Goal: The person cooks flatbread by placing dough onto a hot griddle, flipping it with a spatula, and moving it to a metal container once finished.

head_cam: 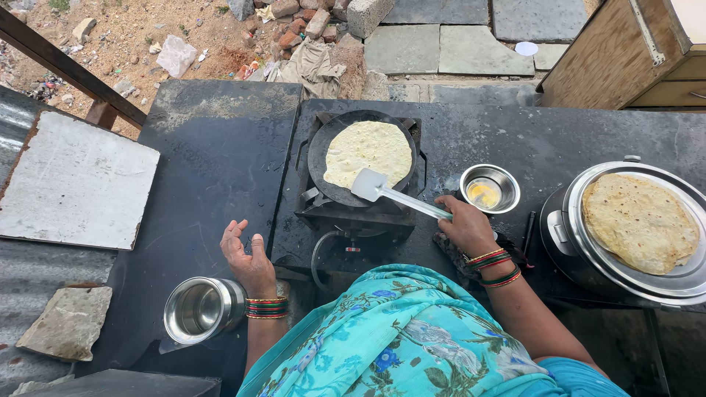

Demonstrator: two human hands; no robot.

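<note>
A pale flatbread [368, 151] lies on a round black griddle [320, 169] over a small stove [353, 220]. My right hand [465, 224] grips the clear handle of a white spatula [370, 184], whose blade rests on the near edge of the flatbread. My left hand [248, 257] hovers empty over the dark counter, fingers spread and palm turned up, just left of the stove. Both wrists wear red, green and gold bangles.
A small steel bowl [490, 188] with yellow fat stands right of the griddle. A steel container [632, 287] at far right carries a cooked flatbread [638, 220]. A steel jug [200, 309] is by my left wrist. A white slab [73, 184] lies at left; rubble beyond.
</note>
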